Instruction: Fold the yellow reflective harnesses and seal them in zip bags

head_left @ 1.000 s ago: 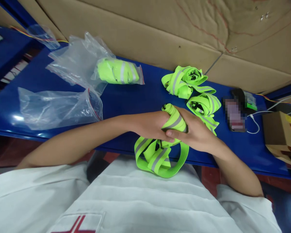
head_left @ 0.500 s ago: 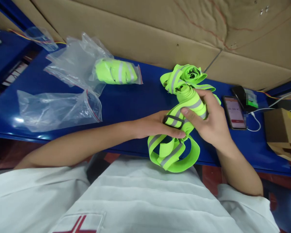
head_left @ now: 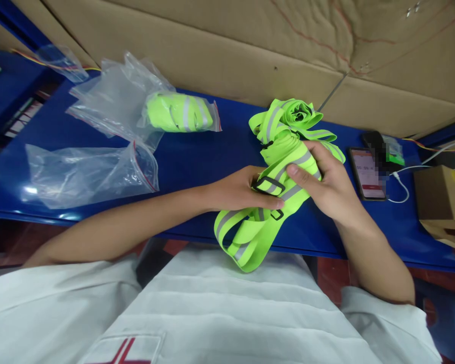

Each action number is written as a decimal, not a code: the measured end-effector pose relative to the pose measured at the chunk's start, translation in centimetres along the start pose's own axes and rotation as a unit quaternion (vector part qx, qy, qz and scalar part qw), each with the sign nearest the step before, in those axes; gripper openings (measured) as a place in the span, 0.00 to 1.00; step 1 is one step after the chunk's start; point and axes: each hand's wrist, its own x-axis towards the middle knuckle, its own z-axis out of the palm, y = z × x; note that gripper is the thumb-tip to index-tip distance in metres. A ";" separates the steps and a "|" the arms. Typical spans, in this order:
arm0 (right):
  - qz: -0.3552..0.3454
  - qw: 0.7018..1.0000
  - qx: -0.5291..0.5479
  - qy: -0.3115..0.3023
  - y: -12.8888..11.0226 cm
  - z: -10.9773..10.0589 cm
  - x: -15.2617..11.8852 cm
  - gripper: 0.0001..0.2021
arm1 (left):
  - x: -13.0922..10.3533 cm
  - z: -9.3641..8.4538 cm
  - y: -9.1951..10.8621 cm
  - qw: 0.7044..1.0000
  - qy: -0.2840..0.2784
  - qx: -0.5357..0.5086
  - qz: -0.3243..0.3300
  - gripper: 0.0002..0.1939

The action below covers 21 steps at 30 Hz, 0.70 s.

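Observation:
A neon-yellow reflective strap point(head_left: 293, 156) with grey stripes is bunched in a thick bundle between both hands. My left hand point(head_left: 256, 192) is closed around its lower part, beside a black plastic buckle point(head_left: 270, 185). My right hand point(head_left: 320, 177) grips the bundle from the right, its thumb pressed on top. Loops of the strap hang over the table's front edge below my left hand, and a smaller black buckle point(head_left: 276, 214) shows there. Just behind the bundle lies another coiled reflective strap point(head_left: 288, 114); where the two meet is hard to separate.
On the blue table point(head_left: 197, 162), a bagged reflective strap point(head_left: 180, 112) lies at the back, near several clear zip bags point(head_left: 116, 96). One flat zip bag point(head_left: 87, 172) lies front left. At right are a phone point(head_left: 367, 174), a white cable point(head_left: 405, 189) and a cardboard box point(head_left: 436, 199).
The bundle has turned in my hands, and the hanging loops have swung left. The smaller buckle below my left hand now shows clearly. Both hands keep their hold.

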 end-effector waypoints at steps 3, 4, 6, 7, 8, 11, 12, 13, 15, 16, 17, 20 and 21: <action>-0.005 1.000 -0.008 0.005 0.1 0.2 0.1 0.17 | 0.0 -0.1 -0.1 0.999 0.021 0.010 -0.025 0.12; -0.013 1.000 -0.011 0.006 0.1 0.3 0.1 0.18 | 0.0 -0.3 0.1 0.999 0.020 0.030 -0.029 0.12; -0.029 0.999 -0.017 0.009 -0.1 0.4 0.0 0.20 | 0.1 -1.1 0.5 0.996 0.005 0.084 -0.034 0.12; -0.034 0.999 -0.019 0.011 -0.2 0.5 -0.1 0.21 | 0.1 -1.6 0.8 0.993 -0.002 0.111 -0.034 0.12; -0.034 0.999 -0.019 0.013 -0.2 0.5 -0.1 0.22 | 0.2 -1.9 1.2 0.990 -0.007 0.136 -0.033 0.11; -0.007 1.000 0.027 0.000 -0.1 0.7 -0.2 0.20 | 0.1 -2.7 2.1 0.985 -0.021 0.169 -0.038 0.11; 0.013 0.998 0.063 -0.013 0.0 0.8 -0.2 0.19 | 0.1 -2.8 2.4 0.985 -0.029 0.165 -0.045 0.11; 0.039 0.993 0.104 -0.027 0.0 0.8 -0.1 0.18 | 0.0 -2.8 2.5 0.986 -0.038 0.155 -0.053 0.11; 0.105 0.974 0.192 -0.055 0.2 1.0 0.0 0.19 | -0.2 -2.6 2.7 0.990 -0.051 0.110 -0.074 0.10; 0.141 0.961 0.230 -0.068 0.2 1.1 0.1 0.20 | -0.3 -2.5 2.6 0.992 -0.056 0.077 -0.087 0.10; 0.175 0.947 0.259 -0.080 0.4 1.2 0.2 0.22 | -0.4 -2.5 2.5 0.992 -0.059 0.043 -0.101 0.12; 0.227 0.923 0.296 -0.091 1.1 1.5 0.5 0.23 | -0.3 -2.4 2.0 0.989 -0.063 0.004 -0.132 0.17; 0.218 0.930 0.286 -0.078 1.5 1.5 0.6 0.22 | -0.2 -2.5 1.8 0.990 -0.059 0.030 -0.128 0.17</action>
